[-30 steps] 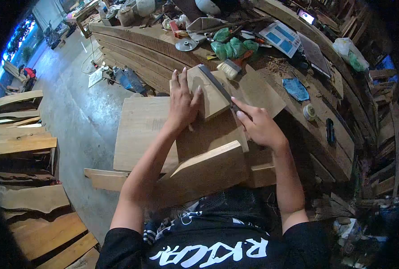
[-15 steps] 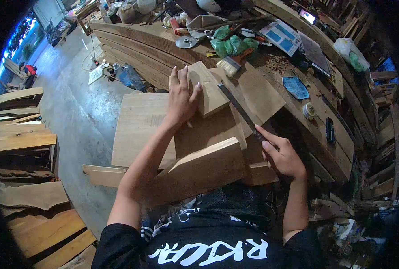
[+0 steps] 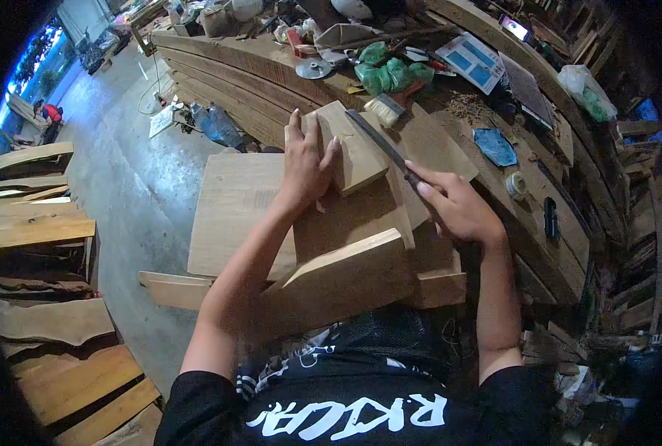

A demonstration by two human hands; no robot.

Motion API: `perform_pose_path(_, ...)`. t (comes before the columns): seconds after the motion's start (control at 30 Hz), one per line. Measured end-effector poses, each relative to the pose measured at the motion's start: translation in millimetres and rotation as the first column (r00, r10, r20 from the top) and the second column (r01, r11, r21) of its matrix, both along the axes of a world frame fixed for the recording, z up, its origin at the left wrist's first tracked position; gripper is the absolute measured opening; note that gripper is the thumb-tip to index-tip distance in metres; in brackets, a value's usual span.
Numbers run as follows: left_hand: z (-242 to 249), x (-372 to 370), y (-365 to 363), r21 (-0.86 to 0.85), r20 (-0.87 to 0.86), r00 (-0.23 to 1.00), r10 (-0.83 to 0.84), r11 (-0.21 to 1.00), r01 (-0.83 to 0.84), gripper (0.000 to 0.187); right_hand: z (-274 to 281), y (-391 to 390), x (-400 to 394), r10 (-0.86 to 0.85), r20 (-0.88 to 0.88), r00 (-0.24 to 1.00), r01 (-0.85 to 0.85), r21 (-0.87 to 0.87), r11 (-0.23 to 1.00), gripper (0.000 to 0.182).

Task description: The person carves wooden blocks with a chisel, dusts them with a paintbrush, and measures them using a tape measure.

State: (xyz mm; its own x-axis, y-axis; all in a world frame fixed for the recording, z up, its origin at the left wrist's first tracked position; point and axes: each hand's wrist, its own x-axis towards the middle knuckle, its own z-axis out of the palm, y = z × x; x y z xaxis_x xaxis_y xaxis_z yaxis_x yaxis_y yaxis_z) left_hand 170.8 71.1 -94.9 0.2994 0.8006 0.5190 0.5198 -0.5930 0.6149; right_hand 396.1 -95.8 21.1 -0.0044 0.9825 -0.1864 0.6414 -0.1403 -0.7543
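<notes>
My left hand [image 3: 310,160] grips the left side of a pale wooden block [image 3: 355,152], fingers over its far end and thumb on top. In my right hand [image 3: 457,204] is a long, dark flat file [image 3: 379,137], held by its handle. Its blade points away to the upper left, along the block's right edge. Beneath the block lies a wooden board [image 3: 346,223]. A thicker plank [image 3: 338,267] stands on edge nearer my body. Left of these, another flat board [image 3: 234,208] sits under my left forearm.
A paint brush [image 3: 384,110] and green plastic bags [image 3: 390,73] lie just beyond the block. The workbench [image 3: 457,115] also carries a blue scrap [image 3: 494,146], a small round tin [image 3: 517,186] and a black object [image 3: 550,217]. Stacked planks [image 3: 49,320] line the left. A person [image 3: 49,113] crouches far off.
My right hand has pushed the file forward and up to the left along the block's edge. My left hand keeps its hold, with little movement of the block.
</notes>
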Motion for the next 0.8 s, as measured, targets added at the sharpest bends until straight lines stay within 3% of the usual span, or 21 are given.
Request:
perform_pose_path(0.27, 0.2, -0.2, -0.5, 0.005, -0.025, 1.000, 0.016, 1.000, -0.016, 0.066, 13.2, 36.2, -13.1, 0.022, 0.080, 0.997, -0.017, -0.055, 0.998, 0.051)
perform_pose_path(0.37, 2.3, -1.2, -1.2, 0.013, -0.044, 0.999, 0.011, 1.000, -0.011, 0.066, 10.8, 29.5, -12.4, 0.108, 0.246, 0.963, -0.143, 0.130, 0.981, 0.055)
perform_pose_path(0.47, 1.8, 0.3, -1.8, 0.052, -0.005, 1.000, 0.003, 0.999, -0.002, 0.064, 12.1, 12.1, -7.9, 0.105, 0.247, 0.963, -0.133, 0.099, 0.986, 0.061)
perform_pose_path(0.53, 0.3, 1.1, -0.9, 0.056, -0.002, 1.000, 0.002, 0.998, -0.002, 0.064, -5.7, 2.0, 3.4, 0.128, 0.334, 0.934, -0.257, 0.380, 0.888, 0.060)
perform_pose_path(0.63, 1.6, 0.2, -1.7, 0.029, -0.016, 1.000, 0.010, 1.000, -0.010, 0.065, 17.0, -30.1, 1.2, 0.116, 0.246, 0.962, -0.146, 0.104, 0.984, 0.057)
perform_pose_path(0.8, 1.2, -1.0, -2.2, -0.011, -0.044, 0.999, 0.020, 1.000, -0.021, 0.068, 26.5, -63.9, -0.3, 0.088, 0.222, 0.971, -0.088, -0.012, 0.996, 0.055)
